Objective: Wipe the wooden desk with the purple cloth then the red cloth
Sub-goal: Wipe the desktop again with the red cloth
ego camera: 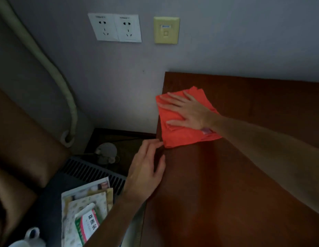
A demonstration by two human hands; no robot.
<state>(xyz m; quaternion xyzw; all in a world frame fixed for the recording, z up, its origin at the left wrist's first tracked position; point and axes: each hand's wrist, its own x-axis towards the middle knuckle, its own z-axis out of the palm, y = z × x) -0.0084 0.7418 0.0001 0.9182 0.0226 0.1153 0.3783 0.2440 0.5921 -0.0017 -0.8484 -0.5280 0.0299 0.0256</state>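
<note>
A folded red cloth lies on the far left corner of the dark wooden desk, its edge hanging slightly over the left side. My right hand presses flat on the cloth, fingers spread and pointing left. A small patch of purple shows under my right wrist; I cannot tell what it is. My left hand rests against the desk's left edge just below the cloth, fingertips close to the cloth's corner, holding nothing.
The grey wall carries two white sockets and a yellowish plate. A brown padded seat and a pale hose stand left. Below lie a vent grille, papers and a packet, and a white cup.
</note>
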